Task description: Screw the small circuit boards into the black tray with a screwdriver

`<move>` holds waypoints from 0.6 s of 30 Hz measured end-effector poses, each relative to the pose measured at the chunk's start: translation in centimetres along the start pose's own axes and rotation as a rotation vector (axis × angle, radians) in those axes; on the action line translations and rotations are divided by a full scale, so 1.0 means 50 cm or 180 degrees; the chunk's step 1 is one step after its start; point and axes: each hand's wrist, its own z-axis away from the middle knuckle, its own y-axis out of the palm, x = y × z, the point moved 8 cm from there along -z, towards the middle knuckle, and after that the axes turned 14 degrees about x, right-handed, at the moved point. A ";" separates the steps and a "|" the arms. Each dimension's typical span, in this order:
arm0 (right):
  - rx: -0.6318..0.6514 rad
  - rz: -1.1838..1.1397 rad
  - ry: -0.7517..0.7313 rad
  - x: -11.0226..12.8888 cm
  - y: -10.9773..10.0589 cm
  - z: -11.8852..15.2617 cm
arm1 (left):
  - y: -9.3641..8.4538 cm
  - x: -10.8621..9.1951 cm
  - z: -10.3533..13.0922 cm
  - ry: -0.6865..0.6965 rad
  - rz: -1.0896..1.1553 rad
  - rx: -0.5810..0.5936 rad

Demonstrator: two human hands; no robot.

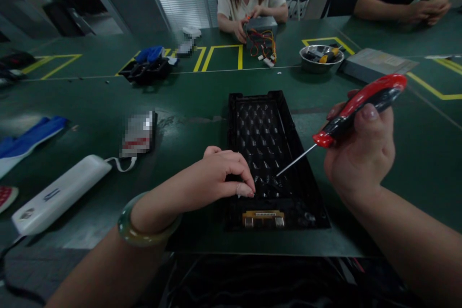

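Observation:
A long black plastic housing [294,154] lies on the table before me, its floor covered with rows of small raised or punched shapes. At its near end sits a small tan connector board [263,215] with two metal pieces. My right hand [364,154] grips a red and black screwdriver [375,94], and its thin shaft slants down to the left. The tip ends over the housing floor; whether it touches cannot be told. My left hand [231,173] is over the housing's left side, thumb and fingertips pinched together low near the floor. Anything between them is too small to name.
Left are a white power strip [61,197], a blurred boxy device [139,132] and a blue-white cloth [32,139]. Farther off stand a black tray [146,72], a metal bowl [321,60] of tools and a grey metal case [375,65]. Across, a person handles a wired metal box [262,26].

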 end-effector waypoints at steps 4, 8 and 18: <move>0.0270 0.0147 -0.0314 0.021 0.022 0.005 | 0.022 -0.005 0.008 -0.0032 -0.0011 0.0378; 0.0558 0.0174 -0.0361 0.029 0.039 0.013 | 0.036 -0.008 0.010 -0.0016 0.0031 0.0538; 0.1133 0.0018 0.0110 0.036 0.075 0.045 | 0.026 0.006 0.020 -0.0274 -0.0138 0.0325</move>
